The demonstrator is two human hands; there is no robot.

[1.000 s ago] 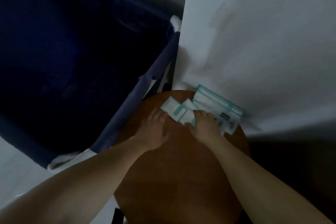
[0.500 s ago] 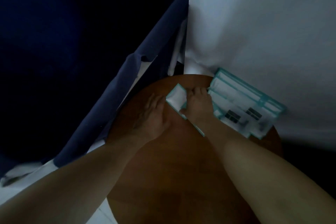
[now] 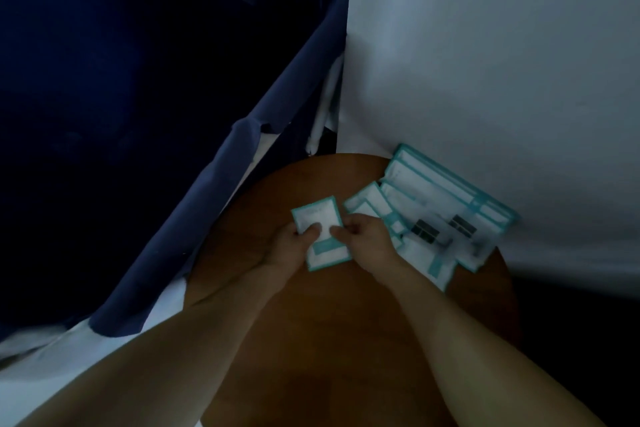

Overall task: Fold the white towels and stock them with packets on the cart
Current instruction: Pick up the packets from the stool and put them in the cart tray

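- Packets aside, the largest thing is a white sheet point(image 3: 485, 62), spread beyond the hands and off to their right; whether any of it is towel I cannot tell
- Left of the hands and beyond them hangs a dark blue fabric bin point(image 3: 225, 204), its rim sloping down toward the left forearm; it may be part of the cart, though that is a guess
- Under both forearms sits a round wooden table point(image 3: 329, 340)
- Just right of the right hand lies the fanned pile of teal-edged packets point(image 3: 446, 201), its far edge touching the sheet, long sides running from far-left to near-right
- Between the hands is one small packet point(image 3: 317, 217), its long axis pointing roughly away from the person, the far end tilted a little leftward
- The left hand point(image 3: 289, 248) and right hand point(image 3: 369, 239) are drawn together, thumbs almost meeting, each pinching that packet at a side edge
- Judged from this, gathering is under way: the right hand is nearer the pile and suits fetching the next one, while the left, nearer the bin, can hold the stack
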